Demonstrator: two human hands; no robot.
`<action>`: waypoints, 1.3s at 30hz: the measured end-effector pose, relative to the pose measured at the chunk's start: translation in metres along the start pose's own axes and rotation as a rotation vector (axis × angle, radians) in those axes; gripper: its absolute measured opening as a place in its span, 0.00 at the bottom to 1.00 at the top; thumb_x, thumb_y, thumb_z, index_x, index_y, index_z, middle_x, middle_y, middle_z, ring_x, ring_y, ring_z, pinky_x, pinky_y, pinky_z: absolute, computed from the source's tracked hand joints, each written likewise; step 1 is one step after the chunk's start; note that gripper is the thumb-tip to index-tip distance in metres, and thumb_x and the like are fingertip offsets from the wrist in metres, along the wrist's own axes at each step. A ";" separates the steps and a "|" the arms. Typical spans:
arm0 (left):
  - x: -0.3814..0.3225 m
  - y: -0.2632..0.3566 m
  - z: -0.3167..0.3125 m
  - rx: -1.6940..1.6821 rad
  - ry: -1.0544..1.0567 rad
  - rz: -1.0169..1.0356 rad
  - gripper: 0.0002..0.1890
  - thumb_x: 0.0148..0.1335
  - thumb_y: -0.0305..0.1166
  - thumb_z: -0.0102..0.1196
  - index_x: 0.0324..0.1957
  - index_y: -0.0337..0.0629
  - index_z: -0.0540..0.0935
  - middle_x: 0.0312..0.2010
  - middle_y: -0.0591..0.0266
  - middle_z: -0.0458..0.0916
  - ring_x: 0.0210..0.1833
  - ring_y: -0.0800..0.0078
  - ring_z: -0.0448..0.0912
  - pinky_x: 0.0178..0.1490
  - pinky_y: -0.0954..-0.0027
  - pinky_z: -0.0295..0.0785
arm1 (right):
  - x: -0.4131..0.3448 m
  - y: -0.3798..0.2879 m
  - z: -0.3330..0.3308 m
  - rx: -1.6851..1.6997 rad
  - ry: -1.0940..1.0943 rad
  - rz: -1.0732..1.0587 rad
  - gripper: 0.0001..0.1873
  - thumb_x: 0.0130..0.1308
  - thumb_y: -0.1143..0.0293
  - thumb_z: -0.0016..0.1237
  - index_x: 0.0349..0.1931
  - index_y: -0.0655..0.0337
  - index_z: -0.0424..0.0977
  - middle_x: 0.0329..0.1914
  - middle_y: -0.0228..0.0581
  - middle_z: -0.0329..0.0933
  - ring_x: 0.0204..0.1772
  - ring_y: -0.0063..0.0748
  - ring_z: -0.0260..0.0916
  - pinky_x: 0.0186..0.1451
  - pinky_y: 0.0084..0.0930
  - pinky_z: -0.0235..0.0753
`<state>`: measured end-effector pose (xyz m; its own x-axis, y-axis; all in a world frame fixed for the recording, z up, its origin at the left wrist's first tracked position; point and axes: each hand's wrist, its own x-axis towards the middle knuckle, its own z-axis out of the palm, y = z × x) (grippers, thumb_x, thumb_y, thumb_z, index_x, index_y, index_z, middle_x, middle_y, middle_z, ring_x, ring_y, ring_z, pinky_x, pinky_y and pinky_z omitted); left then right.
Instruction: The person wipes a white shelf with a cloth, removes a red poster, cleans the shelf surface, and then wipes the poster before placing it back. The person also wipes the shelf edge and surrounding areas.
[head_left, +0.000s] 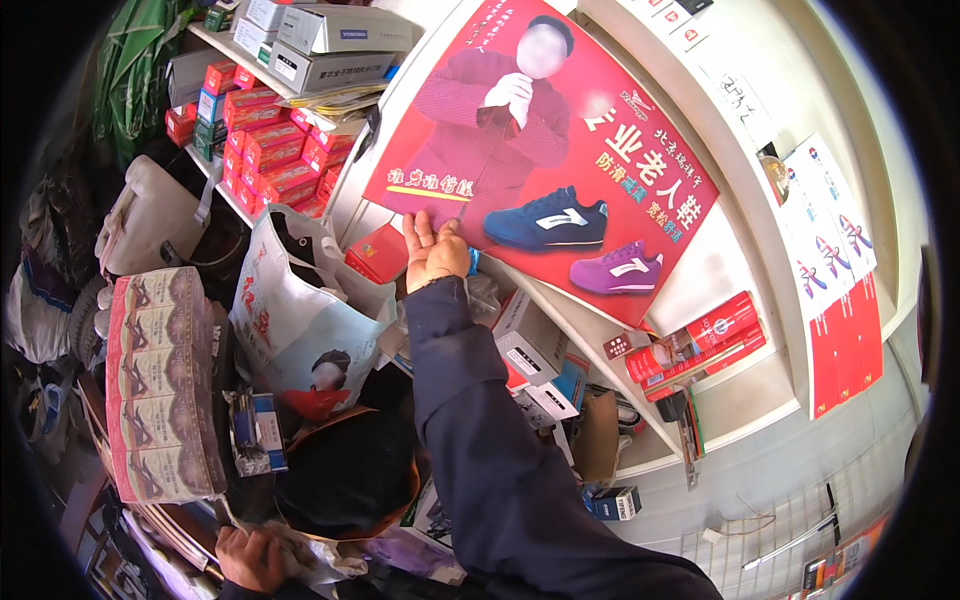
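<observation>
My right hand is raised with its palm up and fingers apart, at the lower left edge of a red shoe poster. I cannot tell whether the fingertips touch the poster. Beside that hand lies a red box, and a light-coloured tote bag stands to its left. My left hand, low in the view, has curled fingers next to a whitish plastic bag. Its grip is partly hidden. Above it sits a black fabric item with an orange edge.
Red boxes and grey boxes fill the left shelves. A stack of printed packs stands at left, below a white plastic jug. Grey cartons lie under the poster. Red cylinders rest on the right shelf.
</observation>
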<state>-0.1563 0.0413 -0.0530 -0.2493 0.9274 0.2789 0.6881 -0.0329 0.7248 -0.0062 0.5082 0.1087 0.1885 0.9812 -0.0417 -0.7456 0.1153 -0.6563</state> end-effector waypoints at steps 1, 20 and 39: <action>0.001 0.001 0.000 -0.005 0.011 0.003 0.04 0.52 0.25 0.62 0.31 0.40 0.81 0.29 0.50 0.80 0.32 0.48 0.76 0.40 0.51 0.69 | 0.000 0.001 0.000 -0.017 0.005 -0.002 0.17 0.86 0.63 0.37 0.62 0.68 0.61 0.49 0.42 0.72 0.49 0.39 0.80 0.70 0.58 0.81; 0.003 -0.004 0.002 -0.036 -0.026 0.046 0.03 0.56 0.27 0.61 0.32 0.39 0.83 0.28 0.50 0.83 0.32 0.49 0.79 0.41 0.53 0.70 | 0.024 -0.029 -0.012 0.081 -0.117 0.119 0.11 0.84 0.66 0.41 0.56 0.64 0.67 0.43 0.41 0.75 0.38 0.35 0.78 0.63 0.60 0.85; 0.002 0.004 0.000 -0.003 0.008 0.034 0.03 0.56 0.28 0.61 0.30 0.40 0.83 0.27 0.50 0.81 0.31 0.47 0.77 0.39 0.51 0.70 | 0.018 -0.048 -0.031 -0.116 -0.085 0.141 0.13 0.86 0.63 0.38 0.57 0.64 0.62 0.38 0.43 0.75 0.45 0.40 0.82 0.65 0.61 0.83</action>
<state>-0.1540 0.0428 -0.0501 -0.2310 0.9228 0.3083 0.6945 -0.0656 0.7165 0.0529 0.5153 0.1165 0.0294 0.9965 -0.0788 -0.6810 -0.0378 -0.7313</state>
